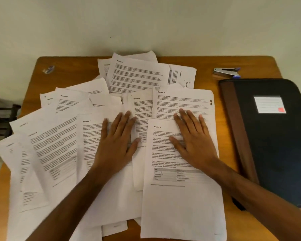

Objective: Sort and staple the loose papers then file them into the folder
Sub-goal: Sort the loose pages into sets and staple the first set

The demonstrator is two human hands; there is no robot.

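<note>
Several loose printed papers lie fanned and overlapping across the wooden table, each headed with a section number. My left hand rests flat, fingers straight, on the sheets near the middle. My right hand lies flat on the "Section 5" sheet and the "Section 10" sheet above it. A dark blue folder with a brown spine and a white label lies closed at the right. A silver and blue stapler sits behind the folder.
A small blue and silver object, too blurred to name, lies at the table's far left corner. A pale wall stands directly behind the table. Dark furniture shows beyond the left edge. Some papers overhang the front and left edges.
</note>
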